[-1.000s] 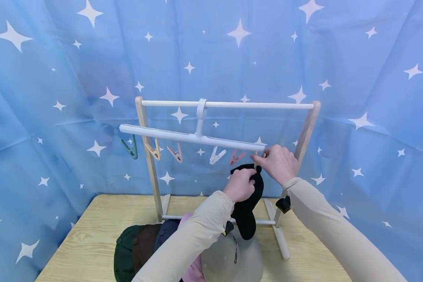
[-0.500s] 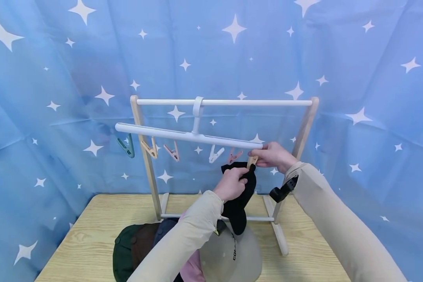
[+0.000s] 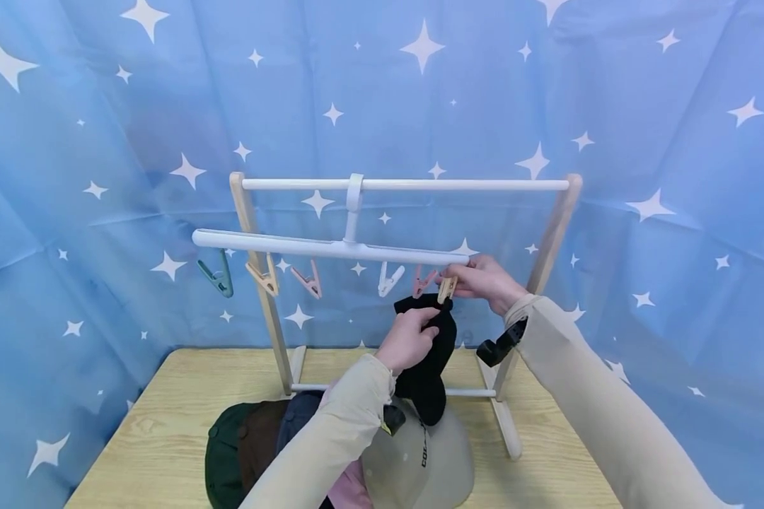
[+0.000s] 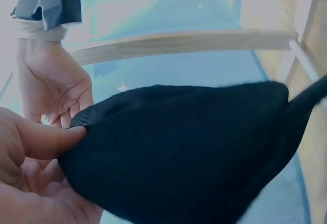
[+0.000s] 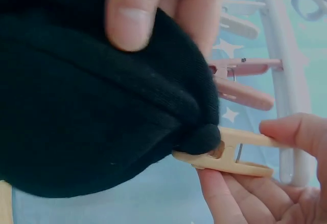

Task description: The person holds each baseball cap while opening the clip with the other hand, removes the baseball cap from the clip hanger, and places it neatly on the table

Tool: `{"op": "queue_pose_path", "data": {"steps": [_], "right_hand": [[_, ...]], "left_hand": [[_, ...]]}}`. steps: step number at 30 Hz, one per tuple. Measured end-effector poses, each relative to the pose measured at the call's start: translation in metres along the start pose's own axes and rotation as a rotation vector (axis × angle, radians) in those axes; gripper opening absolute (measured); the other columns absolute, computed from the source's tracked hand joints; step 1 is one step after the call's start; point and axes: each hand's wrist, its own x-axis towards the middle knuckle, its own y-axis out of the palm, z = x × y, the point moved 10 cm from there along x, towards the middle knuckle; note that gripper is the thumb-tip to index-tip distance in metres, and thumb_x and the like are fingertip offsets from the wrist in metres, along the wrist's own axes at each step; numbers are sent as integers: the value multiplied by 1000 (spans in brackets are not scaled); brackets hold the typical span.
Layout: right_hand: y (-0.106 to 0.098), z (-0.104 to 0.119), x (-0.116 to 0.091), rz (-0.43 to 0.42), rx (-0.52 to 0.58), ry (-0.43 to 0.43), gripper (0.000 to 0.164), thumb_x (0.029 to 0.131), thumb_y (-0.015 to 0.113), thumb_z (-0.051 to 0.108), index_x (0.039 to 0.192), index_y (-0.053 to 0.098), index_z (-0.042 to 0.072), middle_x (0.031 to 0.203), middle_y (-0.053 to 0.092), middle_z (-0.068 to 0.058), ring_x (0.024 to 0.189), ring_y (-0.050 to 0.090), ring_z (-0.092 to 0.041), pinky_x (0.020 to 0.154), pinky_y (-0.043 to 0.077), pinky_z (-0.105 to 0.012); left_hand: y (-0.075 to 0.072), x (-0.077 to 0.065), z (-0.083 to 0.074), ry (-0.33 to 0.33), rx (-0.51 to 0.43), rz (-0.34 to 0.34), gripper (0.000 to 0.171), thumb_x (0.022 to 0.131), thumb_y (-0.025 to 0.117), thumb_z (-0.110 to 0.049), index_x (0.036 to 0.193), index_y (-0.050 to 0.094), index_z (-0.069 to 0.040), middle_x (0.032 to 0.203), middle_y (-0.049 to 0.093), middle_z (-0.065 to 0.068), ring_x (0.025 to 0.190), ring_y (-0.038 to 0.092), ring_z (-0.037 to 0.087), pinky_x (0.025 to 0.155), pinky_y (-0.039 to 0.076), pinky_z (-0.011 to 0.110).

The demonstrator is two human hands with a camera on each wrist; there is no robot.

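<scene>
A black sock (image 3: 429,367) hangs under the right end of the white hanger bar (image 3: 331,249). My left hand (image 3: 410,339) pinches its upper edge between thumb and fingers; ribbed knit shows near the thumb in the left wrist view. My right hand (image 3: 487,281) holds a beige clothespin (image 5: 237,152), thumb on one handle and fingers against the other. The clothespin's tips lie around a bunched corner of the sock; how firmly they bite cannot be told. A pink clothespin (image 3: 424,283) hangs just left of it.
White (image 3: 390,279), pink (image 3: 308,279), yellow (image 3: 264,274) and green (image 3: 218,274) clothespins hang along the tilted bar. A wood-and-white rack (image 3: 458,185) carries the hanger. On the table (image 3: 159,417) lie several caps, among them a beige cap (image 3: 442,459) and a green cap (image 3: 226,452).
Both hands have moved left with the sock and the beige clothespin, which has come into clear view. The bar has shifted left, and its clothespins have swung slightly.
</scene>
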Motion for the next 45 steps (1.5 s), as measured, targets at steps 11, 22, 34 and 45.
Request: {"op": "queue_pose_path", "data": {"steps": [11,22,34,45], "right_hand": [[0,6,5,-32,25,0,39,96,53,19,124,54,-7,119,64,-18,107,63,-21,90,49,-32],[-5,2,4,-50,21,-14,41,94,58,20,125,55,-8,118,64,-20,100,66,-16,90,49,-34],[-16,-6,-5,-118,48,-79,44,94,58,23,126,55,-7,103,70,-11,86,67,-10,81,53,-30],[-15,-8,-7,-103,18,-97,46,97,56,25,129,53,-7,110,67,-14,87,66,-9,82,52,-29]], "left_hand": [[15,-15,10,1,-117,-5,39,97,51,1,136,51,4,134,54,19,122,51,29,96,44,40],[34,-48,29,-83,-334,6,39,96,53,2,136,51,5,134,52,20,125,47,34,99,40,46],[57,-95,73,-120,-640,-152,28,92,52,7,117,62,1,103,65,10,94,59,19,82,47,34],[48,-125,90,-97,-353,-145,32,94,46,5,126,48,6,121,56,17,114,52,31,95,42,47]]}}
